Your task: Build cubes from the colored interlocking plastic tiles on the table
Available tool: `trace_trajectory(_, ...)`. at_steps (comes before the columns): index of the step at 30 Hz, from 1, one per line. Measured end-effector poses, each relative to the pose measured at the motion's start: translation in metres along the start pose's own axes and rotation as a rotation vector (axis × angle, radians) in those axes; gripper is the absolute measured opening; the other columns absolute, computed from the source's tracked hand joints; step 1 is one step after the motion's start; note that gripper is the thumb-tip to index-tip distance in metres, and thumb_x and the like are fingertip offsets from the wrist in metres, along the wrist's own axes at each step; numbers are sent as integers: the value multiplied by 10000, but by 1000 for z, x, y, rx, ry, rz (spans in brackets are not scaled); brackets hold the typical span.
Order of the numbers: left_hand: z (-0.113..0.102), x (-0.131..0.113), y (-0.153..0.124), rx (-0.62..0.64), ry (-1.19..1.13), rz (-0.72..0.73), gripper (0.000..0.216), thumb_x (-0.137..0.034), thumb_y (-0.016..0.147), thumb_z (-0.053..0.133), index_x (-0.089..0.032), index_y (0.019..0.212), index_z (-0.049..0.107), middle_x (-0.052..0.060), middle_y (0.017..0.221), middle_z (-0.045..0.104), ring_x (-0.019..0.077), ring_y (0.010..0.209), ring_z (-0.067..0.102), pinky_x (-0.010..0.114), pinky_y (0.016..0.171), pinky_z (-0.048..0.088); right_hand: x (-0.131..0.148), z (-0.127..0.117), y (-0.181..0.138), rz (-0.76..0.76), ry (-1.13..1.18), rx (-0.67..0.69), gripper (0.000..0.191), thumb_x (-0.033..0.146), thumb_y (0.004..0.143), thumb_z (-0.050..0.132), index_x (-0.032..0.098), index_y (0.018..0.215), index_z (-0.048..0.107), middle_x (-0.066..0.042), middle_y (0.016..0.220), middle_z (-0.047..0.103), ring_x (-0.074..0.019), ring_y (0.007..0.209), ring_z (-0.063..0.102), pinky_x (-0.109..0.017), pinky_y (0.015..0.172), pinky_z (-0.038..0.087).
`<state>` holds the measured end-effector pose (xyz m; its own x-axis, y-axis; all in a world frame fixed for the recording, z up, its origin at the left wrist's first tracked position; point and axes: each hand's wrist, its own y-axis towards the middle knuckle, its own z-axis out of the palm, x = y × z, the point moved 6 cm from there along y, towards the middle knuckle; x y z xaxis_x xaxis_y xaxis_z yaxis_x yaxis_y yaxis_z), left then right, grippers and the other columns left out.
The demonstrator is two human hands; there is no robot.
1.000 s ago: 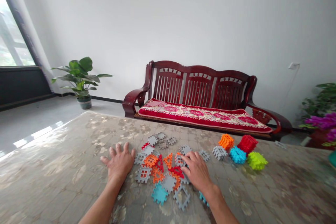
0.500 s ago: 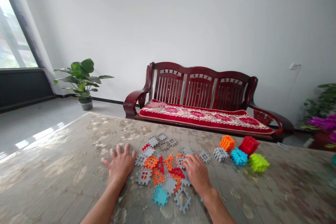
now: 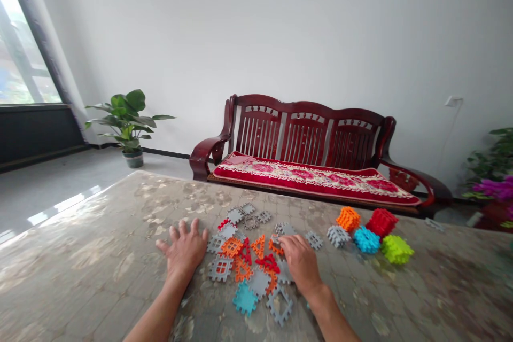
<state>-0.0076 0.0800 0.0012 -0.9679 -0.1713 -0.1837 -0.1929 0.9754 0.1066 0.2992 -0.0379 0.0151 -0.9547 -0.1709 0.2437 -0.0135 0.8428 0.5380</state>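
Observation:
A loose pile of flat interlocking plastic tiles (image 3: 249, 262), grey, orange, red and blue, lies on the table (image 3: 88, 262) in front of me. My left hand (image 3: 184, 250) rests flat on the table at the pile's left edge, fingers spread, holding nothing. On the pile's right side sits my right hand (image 3: 300, 263), its fingers curled over a small grey tile (image 3: 276, 239). Whether the tile is gripped or only touched is unclear. To the right stand assembled cubes: grey (image 3: 337, 235), orange (image 3: 348, 218), red (image 3: 381, 222), blue (image 3: 366, 239) and green (image 3: 396, 249).
Behind the table stands a dark red wooden bench (image 3: 312, 144) with a red patterned cushion. A potted plant (image 3: 127, 120) sits on the floor at the left near a window. Purple flowers and greenery (image 3: 495, 187) are at the right edge.
My right hand's fingers have drawn in slightly over the grey tile at the pile's right. The left hand has stayed flat in place. The view shifted a little.

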Motion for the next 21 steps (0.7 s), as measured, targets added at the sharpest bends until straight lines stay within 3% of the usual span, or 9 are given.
trace_trajectory(3, 0, -1, 0, -17, -7, 8, 609, -454, 962, 237, -235, 1453, 525, 178, 1569, 414, 434, 1458, 305, 753, 1099, 199, -21, -7, 0, 144, 69, -111, 279, 249, 992, 454, 256, 1026, 731, -42, 982, 765, -190, 927, 684, -293, 847, 499)
trace_trajectory(6, 1, 0, 0, -26, -17, 5, 599, -454, 959, 254, -237, 1440, 536, 176, 1567, 420, 434, 1460, 304, 753, 1101, 196, -60, -16, -3, 376, 162, -197, 419, 383, 1003, 350, 216, 1064, 729, -83, 1049, 768, -202, 969, 698, -302, 858, 516)
trace_trajectory(10, 4, 2, 2, -28, -24, 2, 592, -458, 959, 258, -248, 1439, 532, 172, 1565, 423, 430, 1461, 306, 750, 1103, 195, -111, -28, -11, 594, 141, -183, 505, 420, 952, 308, 180, 1091, 730, -121, 1101, 761, -238, 994, 703, -339, 864, 521)
trace_trajectory(14, 3, 2, 2, -18, -34, 0, 602, -463, 960, 239, -245, 1437, 533, 176, 1577, 406, 438, 1462, 297, 756, 1100, 194, -132, -31, -22, 615, 48, -108, 478, 357, 922, 327, 161, 1077, 735, -135, 1120, 752, -234, 1015, 699, -326, 889, 510)
trace_trajectory(18, 1, 0, 0, 4, -29, -3, 618, -470, 956, 220, -240, 1439, 532, 178, 1583, 394, 436, 1469, 284, 751, 1105, 190, -130, -24, -30, 582, -14, -7, 407, 370, 882, 461, 161, 1117, 720, -139, 1141, 741, -245, 1074, 686, -330, 937, 505)
trace_trajectory(21, 0, 0, 1, 7, -28, 2, 637, -477, 959, 189, -238, 1442, 527, 174, 1588, 383, 437, 1472, 275, 751, 1105, 189, -124, -19, -32, 515, -31, 54, 461, 328, 802, 579, 157, 1218, 678, -139, 1209, 718, -268, 1133, 664, -364, 987, 497)
